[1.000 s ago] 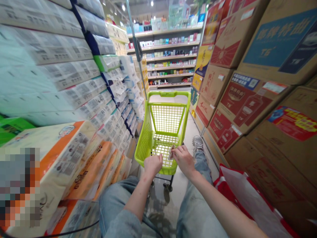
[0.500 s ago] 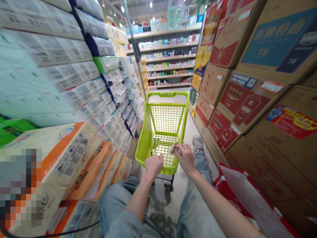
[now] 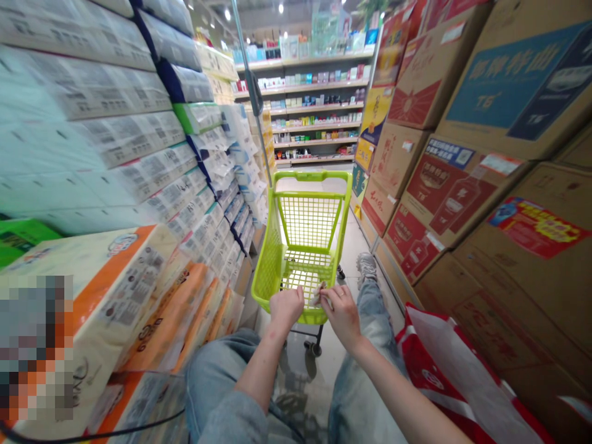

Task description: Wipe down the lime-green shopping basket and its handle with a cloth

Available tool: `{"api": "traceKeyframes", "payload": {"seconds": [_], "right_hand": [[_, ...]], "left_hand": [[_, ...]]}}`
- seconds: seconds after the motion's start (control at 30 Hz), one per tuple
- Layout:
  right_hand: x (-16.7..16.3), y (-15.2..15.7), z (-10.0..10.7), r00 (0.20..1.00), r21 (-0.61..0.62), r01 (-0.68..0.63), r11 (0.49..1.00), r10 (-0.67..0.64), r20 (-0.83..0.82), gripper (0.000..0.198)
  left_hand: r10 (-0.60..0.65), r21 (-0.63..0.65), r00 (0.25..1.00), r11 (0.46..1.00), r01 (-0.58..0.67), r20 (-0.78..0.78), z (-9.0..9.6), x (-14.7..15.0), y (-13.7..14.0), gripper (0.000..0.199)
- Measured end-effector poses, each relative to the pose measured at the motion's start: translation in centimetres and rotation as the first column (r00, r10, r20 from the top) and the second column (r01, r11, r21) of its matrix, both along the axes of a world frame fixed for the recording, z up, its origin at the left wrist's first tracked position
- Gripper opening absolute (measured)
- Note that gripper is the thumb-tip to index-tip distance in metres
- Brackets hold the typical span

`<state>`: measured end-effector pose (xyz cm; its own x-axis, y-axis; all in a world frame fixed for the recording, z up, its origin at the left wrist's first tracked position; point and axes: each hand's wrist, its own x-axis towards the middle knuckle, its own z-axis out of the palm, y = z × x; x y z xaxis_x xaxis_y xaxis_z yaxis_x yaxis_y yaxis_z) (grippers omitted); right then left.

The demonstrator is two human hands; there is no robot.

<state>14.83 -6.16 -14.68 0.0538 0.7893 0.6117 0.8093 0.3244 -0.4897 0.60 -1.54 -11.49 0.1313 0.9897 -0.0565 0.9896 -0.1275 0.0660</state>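
Observation:
A lime-green shopping cart (image 3: 261, 277) with a grid basket stands right in front of me. My left hand (image 3: 287, 308) is curled into a fist with the thumb up, above the cart's near rim. Whatever it may hold is hidden. Between the fingertips of my right hand (image 3: 342, 313) is a small crumpled whitish piece, perhaps tissue (image 3: 318, 295), pinched over the basket's near side. A small gap separates the piece from my left thumb.
Packs of tissue paper (image 3: 139, 283) are stacked on the left. Cardboard cartons (image 3: 457, 185) rise on the right. A red and white bag (image 3: 435, 364) stands beside my leg. Shelves of small goods (image 3: 319, 102) cross the far end. A thin pole (image 3: 254, 92) rises behind the cart.
My right hand has moved slightly left and down with the crumpled piece, closer to my left hand. The left hand stays nearly still. The view has shifted slightly.

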Motion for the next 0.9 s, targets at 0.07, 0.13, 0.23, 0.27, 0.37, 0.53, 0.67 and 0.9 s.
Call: {"api": "traceKeyframes", "payload": {"seconds": [0.07,0.13,0.23,0.27,0.37,0.53,0.67,0.9], "right_hand": [[0.2,0.7,0.1,1.0,-0.014,0.015,1.0,-0.015,-0.009,0.012],[0.2,1.3,0.2,0.999,-0.026,0.032,0.999,-0.032,-0.019,0.012],[0.1,1.7,0.1,0.999,-0.027,0.054,0.998,-0.054,0.001,0.013],[0.1,1.8,0.0,0.998,-0.026,0.056,0.998,-0.056,0.016,0.013],[0.1,1.9,-0.1,0.997,-0.022,0.053,0.998,-0.051,0.056,0.012],[0.6,2.5,0.0,0.989,-0.017,0.083,0.996,-0.08,0.128,0.013],[1.4,3.0,0.0,0.982,-0.024,0.096,0.995,-0.091,0.163,0.013],[3.4,4.1,-0.2,0.984,-0.056,0.051,0.997,-0.041,0.172,0.013]], "left_hand": [[-0.004,-0.001,1.0,1.0,0.004,0.003,0.1,0.1,-0.1,0.061],[-0.011,0.005,1.0,1.0,0.011,0.003,0.3,0.1,-0.2,0.061],[-0.027,0.012,1.0,1.0,0.027,0.002,0.3,0.0,-0.3,0.059],[-0.038,0.015,0.999,0.999,0.038,0.004,0.3,0.0,-0.4,0.058],[-0.074,0.037,0.997,0.997,0.073,0.02,0.0,0.1,-0.3,0.057],[-0.039,0.065,0.998,0.997,0.036,0.048,-0.4,0.7,-0.3,0.061],[-0.11,0.082,0.991,0.991,0.104,0.071,-0.6,1.1,-0.7,0.059],[-0.186,0.023,0.979,0.983,0.185,0.089,-0.5,2.1,-1.3,0.062]]}}
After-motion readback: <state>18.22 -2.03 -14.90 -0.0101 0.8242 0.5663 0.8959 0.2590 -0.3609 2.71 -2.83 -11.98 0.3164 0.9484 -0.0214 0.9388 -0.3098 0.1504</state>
